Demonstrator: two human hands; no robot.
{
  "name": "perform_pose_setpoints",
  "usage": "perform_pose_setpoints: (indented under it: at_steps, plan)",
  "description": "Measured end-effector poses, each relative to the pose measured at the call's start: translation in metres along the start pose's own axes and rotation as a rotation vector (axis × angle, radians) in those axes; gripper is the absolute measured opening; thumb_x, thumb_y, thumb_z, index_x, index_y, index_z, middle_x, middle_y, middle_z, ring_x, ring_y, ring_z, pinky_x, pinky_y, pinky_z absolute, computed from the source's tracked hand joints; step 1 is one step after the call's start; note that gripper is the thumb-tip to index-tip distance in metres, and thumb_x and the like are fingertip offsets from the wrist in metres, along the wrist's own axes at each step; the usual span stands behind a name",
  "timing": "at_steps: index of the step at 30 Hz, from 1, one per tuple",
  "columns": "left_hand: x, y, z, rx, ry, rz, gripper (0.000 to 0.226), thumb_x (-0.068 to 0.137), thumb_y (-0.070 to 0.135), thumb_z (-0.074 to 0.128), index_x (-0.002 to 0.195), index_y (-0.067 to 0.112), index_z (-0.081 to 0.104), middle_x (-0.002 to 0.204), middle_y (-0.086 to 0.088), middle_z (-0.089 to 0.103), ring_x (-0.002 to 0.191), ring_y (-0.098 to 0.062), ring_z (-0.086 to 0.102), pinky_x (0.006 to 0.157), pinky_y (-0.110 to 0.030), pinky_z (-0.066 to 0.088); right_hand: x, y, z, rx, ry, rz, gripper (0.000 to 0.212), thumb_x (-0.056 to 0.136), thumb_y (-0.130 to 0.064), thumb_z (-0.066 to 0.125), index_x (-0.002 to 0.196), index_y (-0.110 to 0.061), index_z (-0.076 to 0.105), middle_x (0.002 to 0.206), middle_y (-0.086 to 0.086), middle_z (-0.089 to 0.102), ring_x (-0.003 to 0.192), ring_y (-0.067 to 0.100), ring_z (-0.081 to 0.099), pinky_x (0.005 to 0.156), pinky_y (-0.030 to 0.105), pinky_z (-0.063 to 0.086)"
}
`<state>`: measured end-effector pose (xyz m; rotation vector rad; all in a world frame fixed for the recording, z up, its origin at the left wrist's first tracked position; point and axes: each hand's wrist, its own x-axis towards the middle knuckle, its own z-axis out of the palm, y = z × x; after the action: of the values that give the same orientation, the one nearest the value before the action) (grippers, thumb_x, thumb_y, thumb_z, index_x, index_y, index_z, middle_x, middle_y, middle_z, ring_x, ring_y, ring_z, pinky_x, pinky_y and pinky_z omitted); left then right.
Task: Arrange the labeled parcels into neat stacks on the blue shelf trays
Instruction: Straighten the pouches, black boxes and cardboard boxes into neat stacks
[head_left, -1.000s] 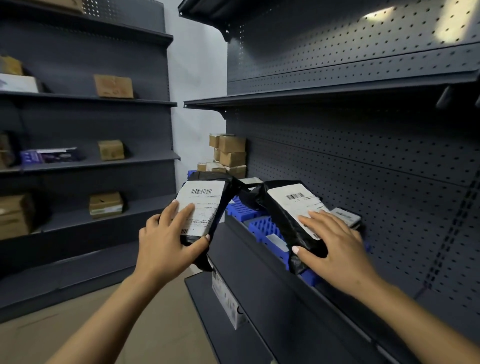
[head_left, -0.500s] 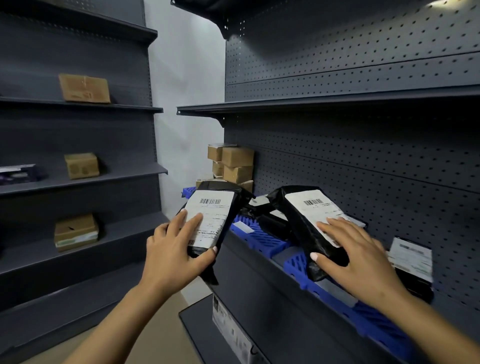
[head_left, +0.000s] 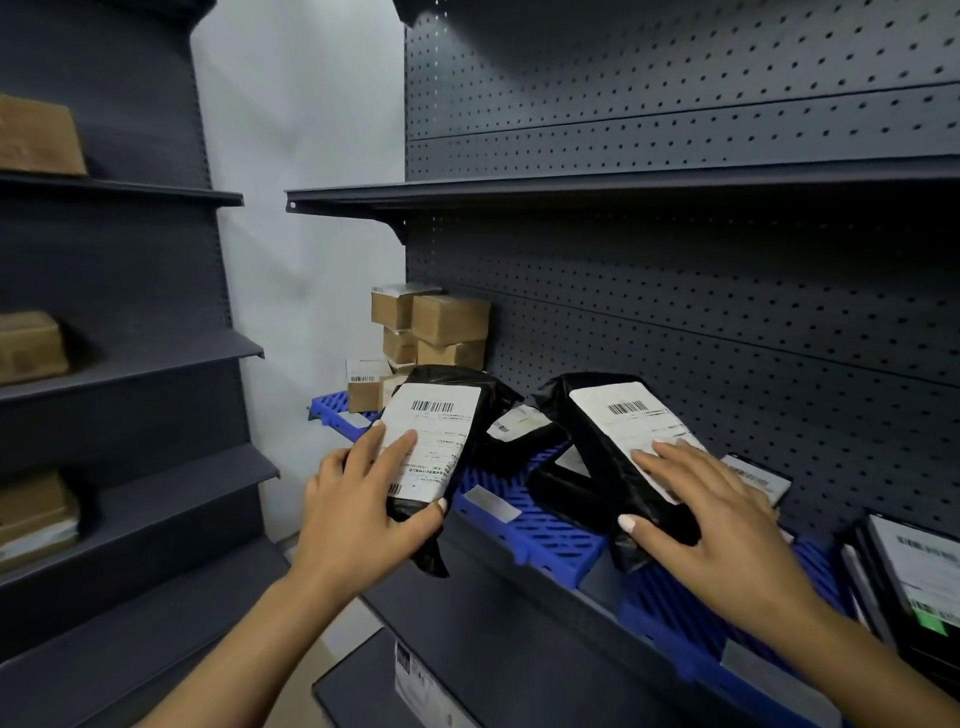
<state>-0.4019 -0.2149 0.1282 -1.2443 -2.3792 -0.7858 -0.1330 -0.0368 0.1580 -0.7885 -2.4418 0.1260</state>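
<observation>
My left hand (head_left: 358, 504) grips a black parcel with a white barcode label (head_left: 441, 436), held tilted at the shelf's front edge, thumb under its lower end. My right hand (head_left: 711, 525) holds a second black labeled parcel (head_left: 602, 452) that leans on the blue shelf tray (head_left: 540, 535), fingers spread on its label and thumb at its lower edge. A third black parcel (head_left: 519, 431) lies on the tray between the two. A flat labeled parcel (head_left: 758, 475) lies behind my right hand. More labeled parcels (head_left: 909, 571) stand at the far right.
Brown cardboard boxes (head_left: 447, 327) are stacked at the far end of the shelf on another blue tray (head_left: 332, 405). A dark metal shelf (head_left: 571, 189) runs overhead. The left rack (head_left: 130, 364) holds several cardboard boxes. A lower shelf (head_left: 374, 686) juts out below.
The view has swung to the right and closer, bringing the far-right parcels into sight. Both hands keep their hold; the two parcels have hardly shifted relative to the tray.
</observation>
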Motion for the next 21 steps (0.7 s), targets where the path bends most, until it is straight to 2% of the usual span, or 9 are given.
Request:
perform_pose_setpoints:
  at_steps: [5, 11, 17, 21]
  plan:
    - [0.052, -0.009, 0.032, 0.005, -0.033, 0.026, 0.09, 0.064, 0.079, 0.024, 0.145, 0.041, 0.027, 0.157, 0.006, 0.018, 0.132, -0.025, 0.025, 0.105, -0.043, 0.024, 0.04, 0.014, 0.023, -0.003, 0.025, 0.056, 0.073, 0.073, -0.078, 0.028, 0.138, -0.046, 0.035, 0.147, -0.022, 0.03, 0.138, -0.003, 0.014, 0.107, 0.036, 0.02]
    - [0.11, -0.003, 0.077, -0.01, -0.052, 0.078, 0.089, 0.063, 0.08, 0.028, 0.143, 0.041, 0.031, 0.155, 0.006, 0.023, 0.131, -0.028, 0.029, 0.103, -0.046, 0.029, 0.08, 0.031, 0.043, -0.038, 0.017, 0.106, 0.074, 0.071, -0.079, 0.025, 0.138, -0.047, 0.034, 0.138, -0.032, 0.021, 0.128, -0.015, 0.003, 0.108, 0.037, 0.017]
    - [0.159, 0.008, 0.122, -0.017, -0.145, 0.147, 0.092, 0.061, 0.081, 0.023, 0.144, 0.043, 0.027, 0.156, 0.005, 0.02, 0.132, -0.029, 0.027, 0.105, -0.044, 0.026, 0.103, 0.04, 0.064, -0.081, -0.004, 0.185, 0.078, 0.07, -0.08, 0.02, 0.141, -0.047, 0.029, 0.148, -0.026, 0.022, 0.129, -0.014, 0.002, 0.107, 0.032, 0.013]
    - [0.192, 0.011, 0.154, -0.022, -0.222, 0.185, 0.094, 0.059, 0.082, 0.019, 0.145, 0.043, 0.025, 0.156, 0.006, 0.018, 0.131, -0.03, 0.028, 0.104, -0.045, 0.026, 0.115, 0.041, 0.079, -0.133, -0.033, 0.265, 0.081, 0.069, -0.081, 0.014, 0.143, -0.048, 0.022, 0.151, -0.025, 0.016, 0.135, -0.009, 0.001, 0.11, 0.037, 0.014]
